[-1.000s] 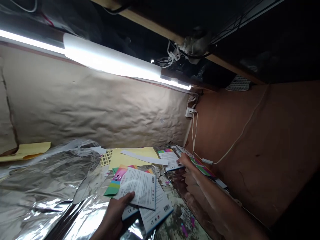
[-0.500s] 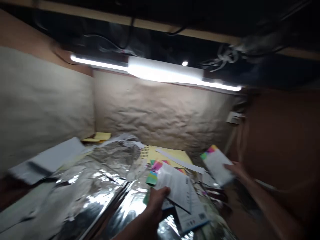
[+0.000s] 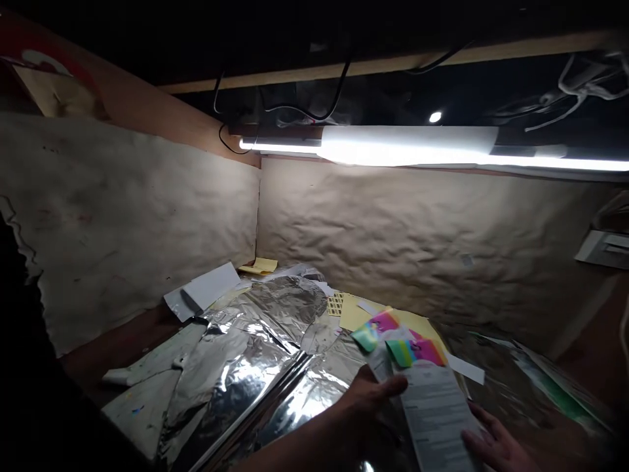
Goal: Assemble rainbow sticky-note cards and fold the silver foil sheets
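In the head view my left hand [image 3: 376, 396] is closed on a flat white packet with a green, yellow and pink top [image 3: 376, 330]. Its thumb points right, near the edge of a second packet [image 3: 435, 410] of the same kind, covered in small grey print. My right hand [image 3: 498, 439] grips this second packet by its lower right side. The two packets overlap in front of me, so the lower part of the left one is largely hidden. Whether my left thumb presses on the second packet I cannot tell.
Crinkled silver film [image 3: 265, 341] covers the table. Yellow sheets [image 3: 356, 313] and a white strip [image 3: 466, 368] lie behind the packets. White folded paper [image 3: 211, 286] rests at the left. Paper-lined walls [image 3: 373, 223] and a lit tube [image 3: 407, 147] bound the space.
My right hand has come in from the right with its packet, beside the left one. The view has turned right-to-left, so the scene sits farther right. Both packets now overlap.
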### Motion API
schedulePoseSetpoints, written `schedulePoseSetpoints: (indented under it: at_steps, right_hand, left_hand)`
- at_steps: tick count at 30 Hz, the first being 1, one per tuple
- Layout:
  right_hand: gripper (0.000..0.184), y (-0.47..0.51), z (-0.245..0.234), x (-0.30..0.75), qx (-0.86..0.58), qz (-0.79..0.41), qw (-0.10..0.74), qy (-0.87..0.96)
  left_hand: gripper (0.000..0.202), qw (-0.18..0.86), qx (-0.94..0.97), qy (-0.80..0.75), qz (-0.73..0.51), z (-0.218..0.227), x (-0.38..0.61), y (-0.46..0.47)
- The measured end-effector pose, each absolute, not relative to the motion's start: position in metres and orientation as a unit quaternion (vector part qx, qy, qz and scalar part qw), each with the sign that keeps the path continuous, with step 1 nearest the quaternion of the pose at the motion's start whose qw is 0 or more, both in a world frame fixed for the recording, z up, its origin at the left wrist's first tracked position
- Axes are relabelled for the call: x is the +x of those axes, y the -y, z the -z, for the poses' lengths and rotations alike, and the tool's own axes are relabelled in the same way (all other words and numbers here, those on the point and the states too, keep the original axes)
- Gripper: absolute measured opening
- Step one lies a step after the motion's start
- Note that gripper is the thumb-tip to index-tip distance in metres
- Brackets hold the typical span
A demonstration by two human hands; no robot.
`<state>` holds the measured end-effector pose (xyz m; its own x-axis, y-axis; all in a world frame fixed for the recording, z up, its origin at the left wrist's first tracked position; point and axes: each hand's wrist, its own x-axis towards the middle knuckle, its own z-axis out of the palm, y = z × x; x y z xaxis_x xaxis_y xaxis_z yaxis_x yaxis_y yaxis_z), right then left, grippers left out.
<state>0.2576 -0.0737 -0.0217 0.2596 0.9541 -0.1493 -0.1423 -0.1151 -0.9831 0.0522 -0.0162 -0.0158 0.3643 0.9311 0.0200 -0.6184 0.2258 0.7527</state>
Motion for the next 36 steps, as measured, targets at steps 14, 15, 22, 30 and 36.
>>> schedulePoseSetpoints:
  at_steps: [14,15,22,30,36]
  right_hand:
    - [0.084,0.082,0.001,0.235,-0.467,-0.365,0.557,0.582]
    - [0.092,0.079,0.002,0.234,-0.446,-0.369,0.583,0.57]
    - [0.09,0.084,0.006,0.237,-0.405,-0.383,0.621,0.55]
    - [0.092,0.091,-0.006,0.211,-0.352,-0.438,0.591,0.579]
    - [0.07,0.073,-0.008,0.217,-0.377,-0.468,0.575,0.555]
  left_hand:
    - [0.027,0.588,0.599,-0.35,-0.416,-0.017,0.02,0.011]
    - [0.027,0.581,0.59,-0.361,-0.429,-0.017,0.021,0.011]
    - [0.048,0.559,0.578,-0.284,-0.523,-0.019,0.026,0.01]
    - [0.044,0.53,0.626,-0.332,-0.466,-0.014,0.031,0.026]
    - [0.046,0.571,0.553,-0.327,-0.511,-0.015,0.038,0.031]
